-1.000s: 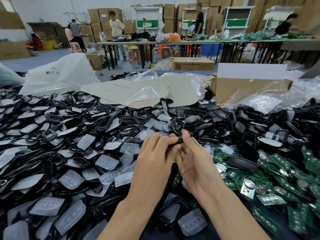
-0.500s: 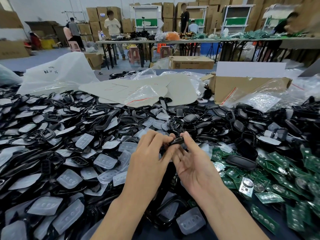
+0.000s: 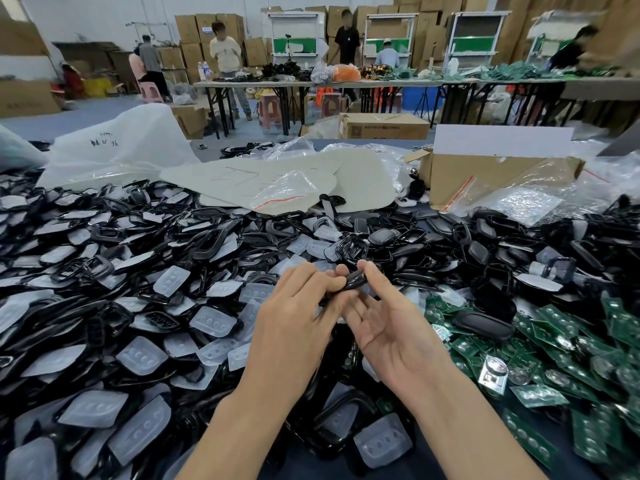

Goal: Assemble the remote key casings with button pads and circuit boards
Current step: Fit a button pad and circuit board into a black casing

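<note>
A small black key casing (image 3: pixel 355 281) is held edge-on between both hands, above the pile. My left hand (image 3: pixel 294 320) pinches its left end with curled fingertips, back of the hand toward me. My right hand (image 3: pixel 391 323) is turned palm up, its thumb and fingers pinching the casing's right end. Black casing frames (image 3: pixel 207 242) and translucent button pads (image 3: pixel 142 355) cover the table to the left and centre. Green circuit boards (image 3: pixel 540 372) lie heaped on the right.
A cardboard box (image 3: pixel 485 174) with plastic bags stands at the back right. A flat grey sheet (image 3: pixel 263 178) and a large white bag (image 3: pixel 114 147) lie behind the pile. Beyond are long tables, stacked cartons and several people.
Both hands stayed together over the pile, working the casing. My right hand has rolled further palm up, and the casing now shows more between the fingertips.
</note>
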Demonstrator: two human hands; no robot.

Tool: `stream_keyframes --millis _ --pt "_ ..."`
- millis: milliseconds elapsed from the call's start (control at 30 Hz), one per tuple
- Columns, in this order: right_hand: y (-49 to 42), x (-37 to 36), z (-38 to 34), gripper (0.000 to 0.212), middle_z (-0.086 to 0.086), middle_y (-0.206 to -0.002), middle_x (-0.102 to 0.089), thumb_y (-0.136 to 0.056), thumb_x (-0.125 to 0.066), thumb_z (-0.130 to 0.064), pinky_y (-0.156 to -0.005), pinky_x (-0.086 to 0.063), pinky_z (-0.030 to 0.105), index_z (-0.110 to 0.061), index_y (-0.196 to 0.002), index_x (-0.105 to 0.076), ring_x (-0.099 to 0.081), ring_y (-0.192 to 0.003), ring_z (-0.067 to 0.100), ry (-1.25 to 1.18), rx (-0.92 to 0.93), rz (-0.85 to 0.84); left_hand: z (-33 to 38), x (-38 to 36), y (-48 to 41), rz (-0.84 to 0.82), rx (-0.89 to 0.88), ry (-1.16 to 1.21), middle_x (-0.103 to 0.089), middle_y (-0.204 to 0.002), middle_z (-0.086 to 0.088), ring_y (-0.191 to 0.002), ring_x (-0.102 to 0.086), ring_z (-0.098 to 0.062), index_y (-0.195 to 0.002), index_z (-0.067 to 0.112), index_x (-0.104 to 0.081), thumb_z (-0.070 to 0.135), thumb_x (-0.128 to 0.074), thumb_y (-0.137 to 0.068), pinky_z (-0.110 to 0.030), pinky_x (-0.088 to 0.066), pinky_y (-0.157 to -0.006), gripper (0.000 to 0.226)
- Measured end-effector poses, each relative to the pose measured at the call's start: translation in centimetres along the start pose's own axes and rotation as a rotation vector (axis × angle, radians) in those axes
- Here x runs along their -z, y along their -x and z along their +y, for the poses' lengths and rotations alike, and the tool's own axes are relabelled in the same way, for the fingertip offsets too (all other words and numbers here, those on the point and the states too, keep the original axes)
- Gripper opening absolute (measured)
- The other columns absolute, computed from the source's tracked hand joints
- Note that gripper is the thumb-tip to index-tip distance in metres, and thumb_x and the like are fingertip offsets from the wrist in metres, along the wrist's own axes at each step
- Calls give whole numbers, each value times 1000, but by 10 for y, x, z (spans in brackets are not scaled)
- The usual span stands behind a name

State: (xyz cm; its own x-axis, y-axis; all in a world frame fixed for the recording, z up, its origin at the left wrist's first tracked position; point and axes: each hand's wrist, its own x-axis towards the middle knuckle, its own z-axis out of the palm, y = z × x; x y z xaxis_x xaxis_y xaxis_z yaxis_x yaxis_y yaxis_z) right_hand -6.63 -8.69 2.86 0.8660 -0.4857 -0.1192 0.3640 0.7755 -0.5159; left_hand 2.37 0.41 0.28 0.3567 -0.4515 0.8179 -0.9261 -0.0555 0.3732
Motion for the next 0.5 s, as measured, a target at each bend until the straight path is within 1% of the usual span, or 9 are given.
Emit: stream_keyframes --millis 67,100,167,200,233,300,367,400,500 --pt "0 0 -1 17 19 -102 -74 -83 -69 -19 -69 -61 26 -7 -78 -80 -73 -78 21 4 -10 -4 -1 0 0 7 -29 -46 -61 -90 7 -84 -56 -12 -93 12 -67 26 -65 -95 -20 -49 -74 15" --pt "0 1 -2 16 22 -107 -74 -85 -67 -18 -70 -62 28 -6 -86 -78 -73 -78 22 12 -15 -4 -2 0 0 7 -48 -84 -59 -89 7 -83 -53 -11 -93 12 -67 28 -62 -95 -19 -47 -73 16" --pt "-2 3 -4 17 25 -113 -72 -93 -61 -15 -74 -63 31 -6 -106 -66 -74 -81 23 41 -10 3 -3 0 0 -9 -64 -147 -59 -89 6 -82 -53 -12 -95 12 -68 28 -61 -96 -20 -47 -70 18" --pt "-3 5 -5 16 25 -113 -72 -97 -57 -12 -74 -63 31 -6 -112 -62 -75 -82 24 58 -2 4 -2 0 1 -22 -35 -138 -59 -90 7 -82 -55 -12 -97 12 -69 27 -62 -97 -21 -48 -69 16" --pt "-3 6 -6 16 23 -109 -74 -100 -52 -8 -73 -62 31 -5 -114 -61 -75 -83 25 76 10 3 -1 0 1 -39 32 -86 -61 -92 9 -82 -58 -11 -98 14 -69 25 -64 -95 -23 -50 -70 13" --pt "-5 9 -6 19 18 -102 -75 -101 -48 -3 -72 -61 29 -2 -114 -62 -75 -85 24 115 40 -2 4 0 0 -77 266 131 -66 -93 14 -83 -62 -5 -100 20 -69 20 -71 -90 -22 -51 -72 9" --pt "-6 12 -5 24 16 -105 -75 -102 -43 3 -75 -61 28 -1 -119 -61 -75 -93 23 143 82 3 9 -1 -3 -109 507 348 -70 -89 13 -81 -65 -4 -97 26 -69 21 -74 -88 -15 -48 -71 12" --pt "-6 12 -4 27 16 -107 -76 -102 -41 5 -76 -61 27 -2 -121 -60 -75 -96 23 155 103 2 11 -1 -5 -114 591 431 -72 -90 13 -81 -66 -3 -97 28 -70 22 -74 -89 -15 -49 -72 10" --pt "-7 14 -1 32 13 -111 -76 -102 -39 9 -77 -60 25 -5 -122 -59 -74 -102 22 213 158 -17 13 0 -8 -93 673 587 -76 -97 11 -87 -69 -5 -100 25 -72 19 -70 -92 -17 -52 -74 9"
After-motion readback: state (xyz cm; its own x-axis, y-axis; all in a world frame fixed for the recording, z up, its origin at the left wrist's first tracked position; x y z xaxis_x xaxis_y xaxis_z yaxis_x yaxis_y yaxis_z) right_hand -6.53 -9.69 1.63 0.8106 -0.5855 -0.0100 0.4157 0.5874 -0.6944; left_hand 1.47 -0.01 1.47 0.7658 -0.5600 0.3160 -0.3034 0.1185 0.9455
